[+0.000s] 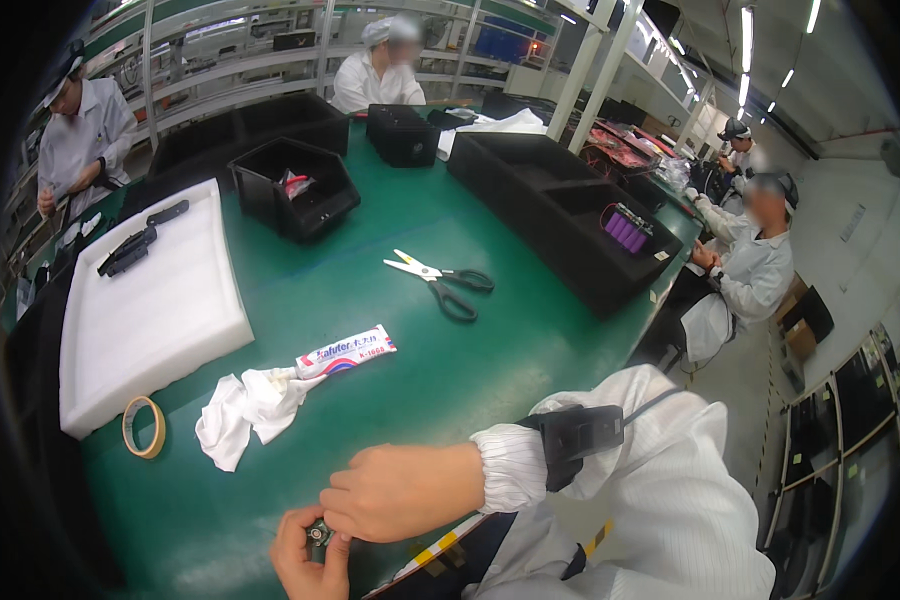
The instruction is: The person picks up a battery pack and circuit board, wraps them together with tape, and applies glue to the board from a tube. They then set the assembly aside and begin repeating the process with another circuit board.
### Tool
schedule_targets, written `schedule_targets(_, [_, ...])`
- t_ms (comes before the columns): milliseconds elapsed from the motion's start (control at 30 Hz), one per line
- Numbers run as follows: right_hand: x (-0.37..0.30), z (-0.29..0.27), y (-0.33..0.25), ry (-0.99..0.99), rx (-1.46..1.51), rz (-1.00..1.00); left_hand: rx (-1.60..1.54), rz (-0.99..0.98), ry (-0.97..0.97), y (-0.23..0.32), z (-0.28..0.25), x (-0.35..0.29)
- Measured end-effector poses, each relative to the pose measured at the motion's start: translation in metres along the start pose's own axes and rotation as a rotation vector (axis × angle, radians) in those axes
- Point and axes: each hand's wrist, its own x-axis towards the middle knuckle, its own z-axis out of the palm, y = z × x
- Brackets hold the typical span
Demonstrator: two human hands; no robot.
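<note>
Close to the near edge of the green table, my left hand (310, 570) pinches a small dark part with a round metallic centre (319, 533) between thumb and fingers. My right hand (402, 492) is closed with its fingers curled down against the same part. Whether the right fingers grip something else is hidden by the hand. Just beyond them lie a crumpled white cloth (245, 412) and a white tube with red and blue print (348, 350), the cloth touching the tube's end. Farther off, scissors with black handles (440, 284) rest with their blades apart.
A roll of tan tape (144, 428) stands by a white foam tray (160, 340) holding black parts (130, 250). Beyond are a black open bin (295, 190) and a long black divided box (560, 220) with a purple battery pack (627, 230). Co-workers sit around the table.
</note>
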Motion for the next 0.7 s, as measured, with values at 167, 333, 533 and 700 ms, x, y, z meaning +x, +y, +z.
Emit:
schedule_targets(167, [-0.007,0.01,-0.007,0.083,0.112,0.039,0.223,0.085,0.06,0.011,-0.001,-0.007])
schedule_targets(333, [-0.031,0.001,-0.005,0.132,0.174,0.26,0.23,0.146,0.169,-0.003,0.016,0.003])
schedule_targets(533, [-0.083,-0.029,-0.005,0.336,0.387,0.532,0.292,0.103,0.165,0.0,0.015,-0.003])
schedule_targets(700, [-0.116,-0.018,-0.016,0.389,0.429,0.684,0.375,0.066,0.071,0.018,0.007,-0.009])
